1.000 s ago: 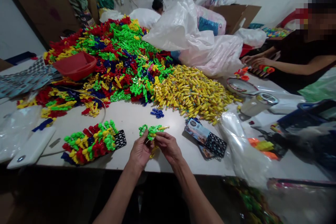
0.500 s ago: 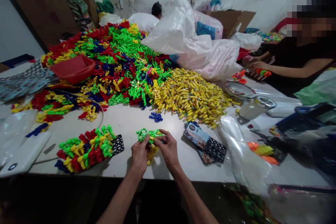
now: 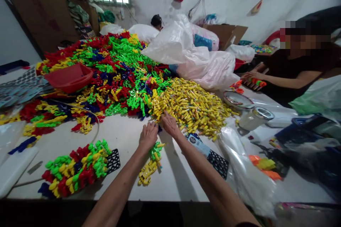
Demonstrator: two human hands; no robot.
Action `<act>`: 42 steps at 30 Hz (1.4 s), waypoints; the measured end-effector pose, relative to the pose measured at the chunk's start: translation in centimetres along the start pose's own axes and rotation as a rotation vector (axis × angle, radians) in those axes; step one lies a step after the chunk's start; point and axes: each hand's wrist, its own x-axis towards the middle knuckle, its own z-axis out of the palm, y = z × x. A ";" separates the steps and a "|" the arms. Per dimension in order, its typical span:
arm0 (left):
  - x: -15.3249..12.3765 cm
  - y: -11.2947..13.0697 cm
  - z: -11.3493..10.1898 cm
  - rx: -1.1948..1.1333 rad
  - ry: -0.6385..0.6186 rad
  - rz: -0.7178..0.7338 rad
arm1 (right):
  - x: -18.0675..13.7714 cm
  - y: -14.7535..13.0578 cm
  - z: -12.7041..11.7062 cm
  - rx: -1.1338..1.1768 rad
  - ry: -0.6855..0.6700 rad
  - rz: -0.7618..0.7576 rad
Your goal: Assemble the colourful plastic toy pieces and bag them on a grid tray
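Note:
My left hand (image 3: pixel 149 135) reaches forward over the table, its fingers curled down on a dark blue plastic figure (image 3: pixel 160 128), mostly hidden. Beside it, my right hand (image 3: pixel 169 124) has its bent fingertips at the near edge of a heap of small yellow tubes (image 3: pixel 191 103); what they pinch is hidden. Under my left wrist lie a green plastic figure (image 3: pixel 155 152) and a yellow plastic figure (image 3: pixel 147 173), with a yellow tube by the green one.
At left, a black grid tray (image 3: pixel 114 161) bears rows of coloured figures. Printed cards with black grids (image 3: pixel 217 163) lie right of my arm. Behind are a mixed figure heap (image 3: pixel 119 64), a red scoop (image 3: pixel 69 77) and plastic bags (image 3: pixel 170 39). A co-worker (image 3: pixel 293 74) handles pieces at right.
My hands have let go of the green figure and yellow tube, leaving them on the table. Both hands moved forward, the left to the blue figure, the right to the yellow heap.

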 end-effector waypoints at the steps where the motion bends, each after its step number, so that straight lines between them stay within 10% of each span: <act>1: 0.0 -0.2 0.2 -0.026 0.005 -0.012 | -0.1 0.1 0.2 0.009 -0.010 -0.018; 11: -3.5 -0.7 -3.0 -0.597 0.228 -0.325 | -5.4 2.7 -1.0 0.472 0.136 0.142; 17: -7.3 1.3 -3.8 -1.408 0.325 -0.576 | -10.7 -0.7 -0.2 1.428 0.004 0.331; 21: -8.4 2.4 -3.9 -1.717 0.353 -0.739 | -13.3 -2.9 0.7 1.566 -0.041 0.386; 42: -10.0 3.4 -3.1 -1.802 0.285 -0.779 | -15.6 -4.1 1.0 1.861 -0.294 0.496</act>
